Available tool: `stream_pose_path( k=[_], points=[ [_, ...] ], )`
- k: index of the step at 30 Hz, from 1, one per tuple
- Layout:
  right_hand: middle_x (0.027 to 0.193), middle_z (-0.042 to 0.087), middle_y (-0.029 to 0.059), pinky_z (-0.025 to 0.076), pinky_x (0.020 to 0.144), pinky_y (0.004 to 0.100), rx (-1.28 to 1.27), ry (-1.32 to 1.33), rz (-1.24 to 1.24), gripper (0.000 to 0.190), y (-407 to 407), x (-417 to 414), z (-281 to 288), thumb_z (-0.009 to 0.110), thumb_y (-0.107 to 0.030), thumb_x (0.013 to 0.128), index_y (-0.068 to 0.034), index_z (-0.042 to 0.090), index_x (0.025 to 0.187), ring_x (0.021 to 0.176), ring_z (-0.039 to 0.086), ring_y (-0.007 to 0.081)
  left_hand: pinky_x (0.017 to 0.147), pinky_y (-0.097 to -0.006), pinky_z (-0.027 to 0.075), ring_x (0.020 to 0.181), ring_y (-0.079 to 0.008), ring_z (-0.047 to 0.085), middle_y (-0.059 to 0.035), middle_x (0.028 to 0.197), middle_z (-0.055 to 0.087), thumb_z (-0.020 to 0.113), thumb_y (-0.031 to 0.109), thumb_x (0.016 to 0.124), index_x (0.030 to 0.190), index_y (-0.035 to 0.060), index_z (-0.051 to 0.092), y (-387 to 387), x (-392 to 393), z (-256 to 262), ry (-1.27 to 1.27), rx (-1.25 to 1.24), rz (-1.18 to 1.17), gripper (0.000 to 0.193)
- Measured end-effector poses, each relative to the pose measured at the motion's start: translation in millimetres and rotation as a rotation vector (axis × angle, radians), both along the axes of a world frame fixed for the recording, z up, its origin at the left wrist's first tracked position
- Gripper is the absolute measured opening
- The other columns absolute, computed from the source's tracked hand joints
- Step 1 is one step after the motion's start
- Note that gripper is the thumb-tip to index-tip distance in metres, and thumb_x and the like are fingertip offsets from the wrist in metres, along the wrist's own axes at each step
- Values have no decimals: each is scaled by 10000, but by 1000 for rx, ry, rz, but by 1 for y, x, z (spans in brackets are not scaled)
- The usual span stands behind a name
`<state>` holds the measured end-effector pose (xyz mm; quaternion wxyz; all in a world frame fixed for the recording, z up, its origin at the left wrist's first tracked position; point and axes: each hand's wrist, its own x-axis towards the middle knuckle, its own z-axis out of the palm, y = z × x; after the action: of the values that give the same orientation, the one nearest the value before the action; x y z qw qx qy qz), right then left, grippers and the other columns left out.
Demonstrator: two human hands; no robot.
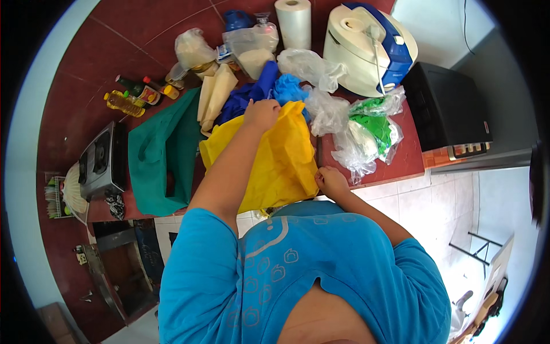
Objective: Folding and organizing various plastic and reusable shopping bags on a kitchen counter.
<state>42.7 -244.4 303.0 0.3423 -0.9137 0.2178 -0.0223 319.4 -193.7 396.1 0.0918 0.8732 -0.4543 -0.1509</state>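
Observation:
A yellow cloth bag (275,172) lies wrinkled over the front of the counter, its lower edge hanging near my body. My left hand (263,114) reaches across it, fingers curled at its far edge; the fingertips are partly hidden. At the near right edge, my right hand (332,182) pinches the yellow cloth between thumb and fingers. Just beyond my left hand are a dark blue cloth bag (240,101) and a crumpled light blue plastic bag (288,88). To the left, a green cloth bag (161,172) stands partly open, beside folded beige cloth (219,94).
Clear plastic bags (328,109) and a green-and-white plastic bundle (376,133) lie right. Behind stand a plastic roll (294,26), a rice cooker (365,51) and a black microwave oven (447,107). Bottles (124,103) and a gas stove (103,159) are left.

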Motion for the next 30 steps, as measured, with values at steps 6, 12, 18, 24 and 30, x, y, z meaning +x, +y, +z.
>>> stream_pose_path(
  k=[6, 12, 18, 24, 30],
  points=[
    [851, 593, 135, 465, 695, 378, 360, -96, -62, 168, 1, -8, 0, 563, -187, 795, -27, 567, 847, 794, 583, 266, 685, -404, 453, 830, -330, 585, -140, 872, 621, 489, 229, 867, 920, 72, 588, 27, 25, 12, 51, -360, 38, 193],
    [763, 601, 89, 464, 666, 296, 590, 17, 68, 208, 7, 7, 8, 605, -204, 804, -19, 576, 896, 715, 584, 171, 688, -400, 444, 793, -336, 573, -162, 846, 610, 477, 192, 882, 906, 40, 572, 39, 10, 39, 149, -418, 45, 181],
    [711, 570, 113, 439, 603, 329, 543, -147, 180, 137, 9, 9, 5, 573, -145, 778, -20, 543, 826, 661, 562, 203, 686, -433, 435, 810, -360, 563, -167, 835, 604, 446, 173, 891, 895, 37, 546, 74, 9, 59, -101, -500, 52, 169],
    [754, 561, 152, 441, 622, 363, 249, -158, -4, 135, -33, 3, 17, 560, -137, 780, -21, 525, 840, 693, 572, 274, 685, -441, 439, 811, -372, 559, -171, 847, 602, 449, 196, 894, 890, 54, 546, 107, 11, 99, -270, -500, 78, 173],
    [933, 624, 95, 458, 800, 290, 452, -676, -59, 385, -20, 73, 174, 682, -202, 760, -53, 563, 1094, 956, 581, 198, 683, -400, 458, 807, -363, 577, -162, 863, 614, 517, 233, 875, 936, 80, 594, 88, -48, 140, -197, -573, -56, 182]
  ],
)
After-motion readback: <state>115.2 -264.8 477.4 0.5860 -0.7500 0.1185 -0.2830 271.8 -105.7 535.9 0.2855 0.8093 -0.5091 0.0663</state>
